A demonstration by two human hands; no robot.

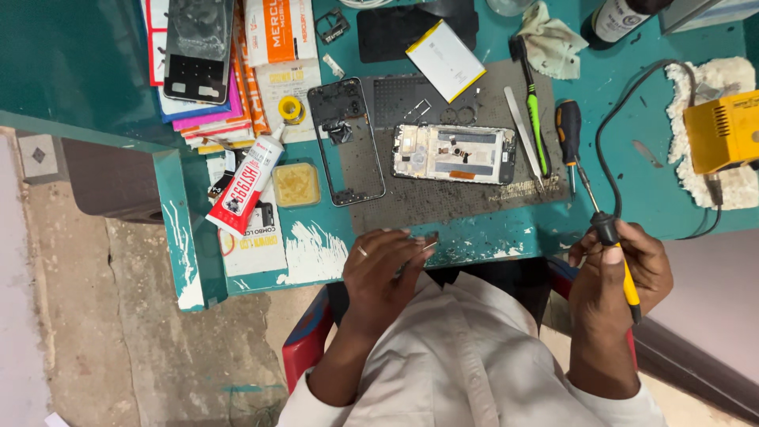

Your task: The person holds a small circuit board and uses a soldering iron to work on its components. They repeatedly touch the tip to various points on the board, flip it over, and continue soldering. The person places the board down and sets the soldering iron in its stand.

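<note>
Fingers of the left hand [383, 273] lie loosely curled and empty on the near edge of the teal table [79, 71], pinching nothing. Further along, on the grey mat [466, 198], rests the opened phone [455, 153] — thin, stiff, probably fragile with its boards bare, best lifted by its long edges. Right hand [617, 269] wraps closed around the soldering iron [613, 245], tip up, cord trailing — light, likely hot, held by its yellow handle.
</note>
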